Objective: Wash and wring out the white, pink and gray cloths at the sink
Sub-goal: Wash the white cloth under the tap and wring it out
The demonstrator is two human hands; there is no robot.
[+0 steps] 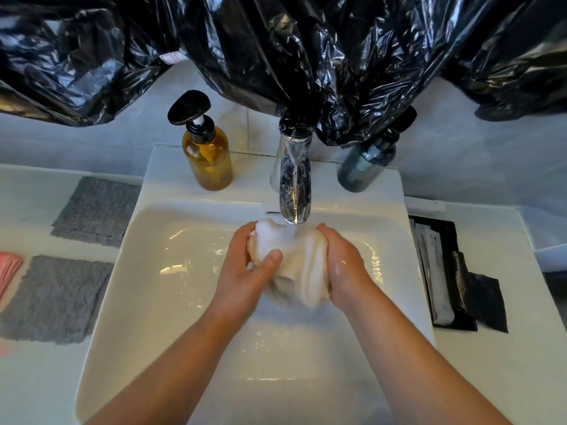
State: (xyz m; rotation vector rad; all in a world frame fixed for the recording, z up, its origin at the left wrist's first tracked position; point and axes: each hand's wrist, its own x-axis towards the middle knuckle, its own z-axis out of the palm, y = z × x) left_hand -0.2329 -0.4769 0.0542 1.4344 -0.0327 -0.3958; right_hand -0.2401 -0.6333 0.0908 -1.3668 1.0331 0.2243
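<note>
- 1 white cloth (294,259), bunched up, over the sink (129,271) basin, right under the tap (294,185) spout.
- 2 hands on it: left hand (245,271) curled round its left end, thumb on top; right hand (345,271) wrapped round the right end.
- Counter, left of sink: 2 grays lying flat, far gray cloth (98,210) and near gray cloth (55,299); 1 pink cloth (9,271) at frame edge.
- 2 pump bottles behind the basin: amber bottle (208,157), dark bottle (365,164).

Crinkled black plastic (306,41) hangs over gray wall (460,167).
</note>
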